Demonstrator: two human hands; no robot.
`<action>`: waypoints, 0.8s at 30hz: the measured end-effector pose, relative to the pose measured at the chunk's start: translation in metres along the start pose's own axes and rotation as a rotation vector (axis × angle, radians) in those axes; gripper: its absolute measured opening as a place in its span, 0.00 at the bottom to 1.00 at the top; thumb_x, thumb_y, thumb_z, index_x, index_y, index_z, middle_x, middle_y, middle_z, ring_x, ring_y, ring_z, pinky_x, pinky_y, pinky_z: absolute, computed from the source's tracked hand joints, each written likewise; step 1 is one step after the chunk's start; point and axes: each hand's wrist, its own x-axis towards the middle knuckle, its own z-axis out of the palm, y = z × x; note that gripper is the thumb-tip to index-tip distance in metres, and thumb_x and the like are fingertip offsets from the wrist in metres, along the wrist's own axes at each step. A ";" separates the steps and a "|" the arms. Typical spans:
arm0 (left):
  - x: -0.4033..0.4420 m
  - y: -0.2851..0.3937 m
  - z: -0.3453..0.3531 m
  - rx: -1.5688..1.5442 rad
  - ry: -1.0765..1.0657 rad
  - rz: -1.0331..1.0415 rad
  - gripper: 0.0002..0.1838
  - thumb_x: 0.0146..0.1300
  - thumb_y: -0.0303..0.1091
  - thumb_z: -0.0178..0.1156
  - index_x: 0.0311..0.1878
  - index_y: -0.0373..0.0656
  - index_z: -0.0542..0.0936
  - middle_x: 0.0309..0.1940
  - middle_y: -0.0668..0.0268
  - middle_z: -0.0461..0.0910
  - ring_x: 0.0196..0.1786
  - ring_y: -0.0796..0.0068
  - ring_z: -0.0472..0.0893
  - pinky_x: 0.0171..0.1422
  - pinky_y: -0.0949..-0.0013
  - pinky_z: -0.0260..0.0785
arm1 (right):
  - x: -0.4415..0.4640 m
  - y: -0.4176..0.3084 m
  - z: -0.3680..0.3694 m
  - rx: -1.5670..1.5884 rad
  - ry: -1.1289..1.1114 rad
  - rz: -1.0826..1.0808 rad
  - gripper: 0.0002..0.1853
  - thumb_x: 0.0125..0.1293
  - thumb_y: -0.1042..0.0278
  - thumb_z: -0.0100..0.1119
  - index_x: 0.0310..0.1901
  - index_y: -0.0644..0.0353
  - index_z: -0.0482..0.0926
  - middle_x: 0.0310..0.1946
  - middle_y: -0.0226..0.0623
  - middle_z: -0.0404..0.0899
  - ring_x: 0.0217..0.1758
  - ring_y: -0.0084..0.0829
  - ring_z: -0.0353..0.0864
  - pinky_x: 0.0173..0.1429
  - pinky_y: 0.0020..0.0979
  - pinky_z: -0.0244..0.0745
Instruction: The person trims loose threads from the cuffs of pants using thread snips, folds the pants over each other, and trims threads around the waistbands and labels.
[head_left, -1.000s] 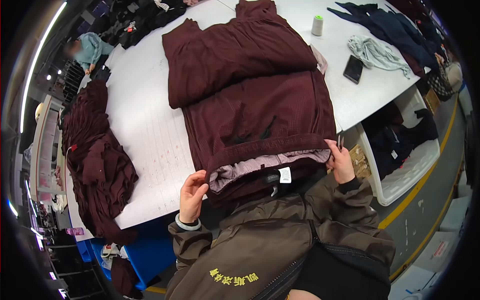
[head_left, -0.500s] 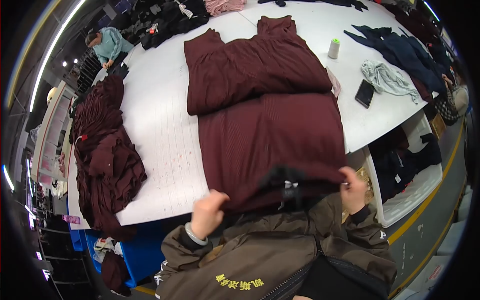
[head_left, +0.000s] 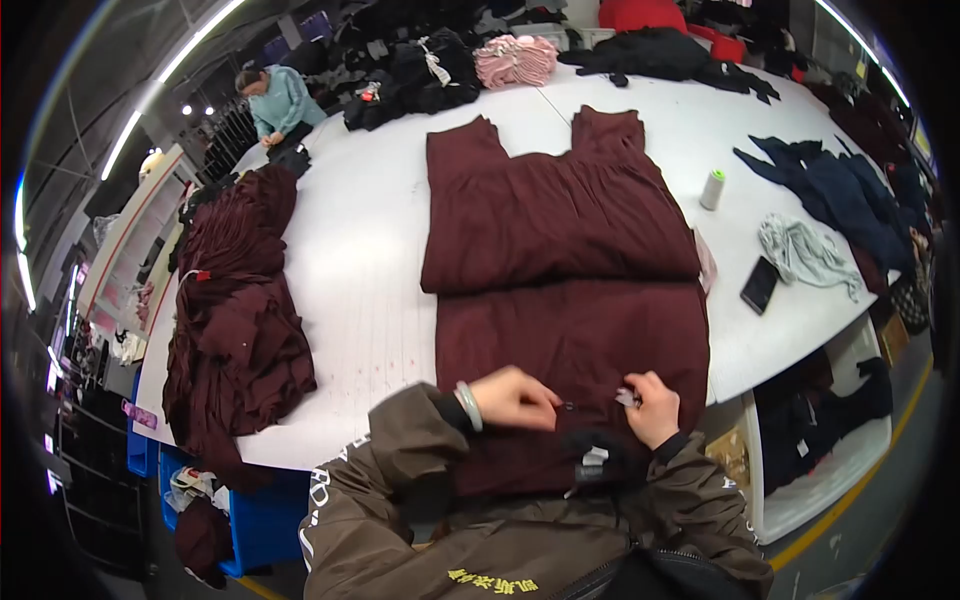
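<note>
Dark maroon garments (head_left: 570, 325) lie stacked in front of me, their neck end close to my body. Over that near end is my left hand (head_left: 515, 400), its fingers pinched together just above the cloth; whatever they hold is too small to make out. A short way to its right, my right hand (head_left: 655, 410) is closed, with a small shiny grey thing (head_left: 627, 397) showing at its fingertips. Below both hands is a dark neckline with a white label (head_left: 594, 456).
A heap of maroon garments (head_left: 240, 320) covers the table's left side. To the right are a thread cone (head_left: 712, 189), a phone (head_left: 760, 285), a pale grey cloth (head_left: 805, 255) and navy garments (head_left: 835, 190). A white bin (head_left: 840, 470) stands lower right. Another person (head_left: 280, 105) works far left.
Both hands have left the garment's side edges and come inward over its near end, closer together. The view has tilted up, showing more of the table's far side.
</note>
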 end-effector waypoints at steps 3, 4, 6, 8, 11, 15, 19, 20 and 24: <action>0.030 -0.016 -0.092 0.043 0.770 0.056 0.04 0.56 0.27 0.62 0.31 0.36 0.82 0.30 0.64 0.83 0.28 0.76 0.78 0.34 0.77 0.70 | -0.009 0.003 0.010 -0.129 -0.012 -0.028 0.10 0.49 0.73 0.63 0.37 0.57 0.80 0.28 0.33 0.73 0.22 0.36 0.72 0.28 0.31 0.67; 0.037 -0.024 -0.128 0.245 0.968 0.049 0.06 0.55 0.26 0.62 0.35 0.35 0.81 0.32 0.61 0.82 0.32 0.71 0.79 0.38 0.73 0.72 | -0.009 0.002 0.011 -0.122 -0.006 -0.012 0.10 0.49 0.72 0.63 0.36 0.56 0.80 0.28 0.32 0.73 0.22 0.36 0.72 0.28 0.32 0.66; 0.058 -0.084 -0.200 0.423 1.393 0.047 0.12 0.55 0.31 0.63 0.41 0.35 0.80 0.38 0.57 0.81 0.40 0.61 0.79 0.46 0.66 0.72 | -0.009 0.000 0.012 -0.117 -0.013 -0.007 0.10 0.49 0.72 0.63 0.36 0.56 0.80 0.28 0.32 0.73 0.22 0.36 0.72 0.28 0.31 0.66; 0.069 -0.141 -0.241 0.630 1.593 -0.320 0.19 0.56 0.37 0.63 0.47 0.35 0.78 0.42 0.54 0.80 0.45 0.53 0.78 0.52 0.60 0.71 | -0.008 0.001 0.011 -0.115 -0.019 0.017 0.09 0.49 0.72 0.63 0.35 0.56 0.81 0.28 0.31 0.73 0.21 0.35 0.72 0.28 0.31 0.66; 0.091 -0.208 -0.234 0.478 1.442 -0.722 0.20 0.57 0.42 0.63 0.45 0.35 0.78 0.43 0.54 0.80 0.47 0.52 0.79 0.53 0.59 0.71 | -0.006 0.005 0.005 -0.142 -0.008 0.052 0.09 0.49 0.72 0.63 0.35 0.56 0.81 0.27 0.30 0.73 0.21 0.35 0.72 0.27 0.31 0.66; 0.086 -0.186 -0.227 0.729 1.242 -0.838 0.17 0.58 0.41 0.61 0.43 0.37 0.78 0.39 0.54 0.81 0.45 0.51 0.79 0.52 0.58 0.71 | -0.012 0.002 0.010 -0.105 -0.010 0.048 0.08 0.50 0.72 0.63 0.34 0.56 0.81 0.26 0.30 0.73 0.21 0.34 0.72 0.27 0.31 0.66; 0.071 -0.174 -0.216 1.267 1.322 -0.500 0.12 0.61 0.37 0.58 0.41 0.38 0.78 0.34 0.55 0.81 0.39 0.54 0.79 0.46 0.61 0.71 | -0.010 0.004 0.011 -0.100 0.029 0.019 0.07 0.50 0.72 0.63 0.34 0.56 0.81 0.26 0.30 0.73 0.20 0.34 0.71 0.27 0.31 0.65; 0.069 -0.168 -0.216 1.277 1.322 -0.490 0.12 0.61 0.37 0.58 0.41 0.38 0.78 0.34 0.55 0.81 0.39 0.54 0.79 0.46 0.61 0.71 | -0.010 0.004 0.011 -0.097 0.036 0.024 0.07 0.50 0.72 0.63 0.33 0.56 0.81 0.26 0.30 0.73 0.20 0.34 0.71 0.27 0.31 0.65; 0.049 -0.132 -0.210 0.565 1.110 -0.635 0.06 0.61 0.31 0.56 0.38 0.39 0.77 0.30 0.61 0.78 0.33 0.65 0.76 0.42 0.67 0.69 | -0.012 0.005 0.010 -0.068 0.051 0.018 0.08 0.49 0.73 0.63 0.34 0.56 0.81 0.26 0.30 0.74 0.21 0.35 0.72 0.28 0.31 0.66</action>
